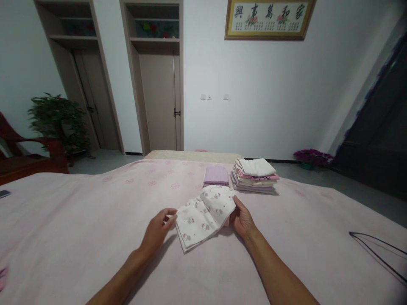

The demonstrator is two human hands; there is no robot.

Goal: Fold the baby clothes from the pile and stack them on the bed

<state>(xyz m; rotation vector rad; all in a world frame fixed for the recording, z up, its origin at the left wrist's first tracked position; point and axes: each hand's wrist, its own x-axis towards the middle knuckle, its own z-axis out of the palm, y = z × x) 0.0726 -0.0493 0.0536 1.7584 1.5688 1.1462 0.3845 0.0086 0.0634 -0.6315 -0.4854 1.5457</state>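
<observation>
Folding seemed midway: the left hand (158,228) pinched the left edge of the white printed cloth (203,216), and the right hand (242,218) clasped its right edge. The cloth lay on the pink bed (95,220), near the folded stack (254,176). Matching the corners would need care.

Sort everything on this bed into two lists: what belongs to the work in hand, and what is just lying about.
In hand: white patterned cloth, pinched by the left hand and right hand; folded purple cloth; stack of folded cloths.
Lying about: black wire hanger; dark flat object at far left.
</observation>
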